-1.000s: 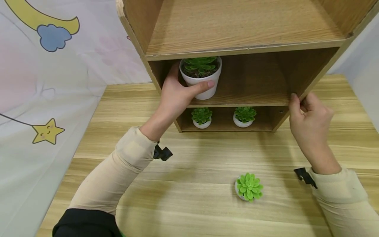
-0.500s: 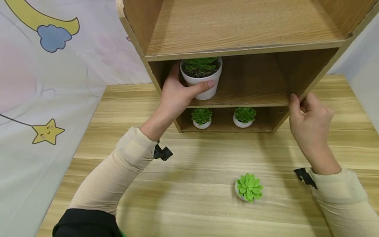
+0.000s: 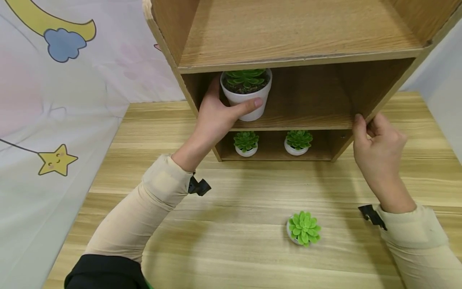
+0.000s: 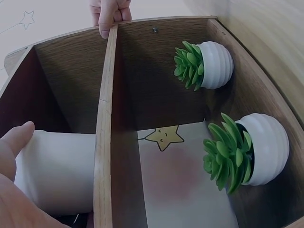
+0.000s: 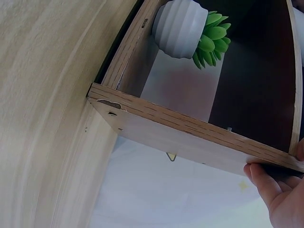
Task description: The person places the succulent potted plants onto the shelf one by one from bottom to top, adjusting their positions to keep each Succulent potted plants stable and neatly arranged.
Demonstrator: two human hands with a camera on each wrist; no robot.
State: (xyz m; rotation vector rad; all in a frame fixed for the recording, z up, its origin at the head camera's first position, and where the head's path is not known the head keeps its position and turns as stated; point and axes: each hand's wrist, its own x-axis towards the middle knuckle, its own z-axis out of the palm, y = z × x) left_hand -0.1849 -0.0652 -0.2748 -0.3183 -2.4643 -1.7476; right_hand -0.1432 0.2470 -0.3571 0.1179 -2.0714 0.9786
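Note:
My left hand [image 3: 215, 117] holds a white pot with a green succulent [image 3: 253, 115] at the left of the middle shelf, thumb across its front and the other fingers behind its left side, partly hidden. In the left wrist view the pot [image 4: 59, 171] lies close along the shelf board. My right hand [image 3: 380, 150] pinches the front edge of the right side panel of the wooden shelf unit [image 3: 299, 34], near the middle board. From the right wrist view, fingers [image 5: 266, 185] show against the panel's outer face.
Two small succulents in ribbed white pots, a left one [image 3: 246, 143] and a right one [image 3: 298, 142], stand in the bottom compartment. Another small, lighter green succulent [image 3: 304, 228] sits on the wood-grain table [image 3: 231, 257] in front. A printed cloth [image 3: 72, 108] hangs at the left.

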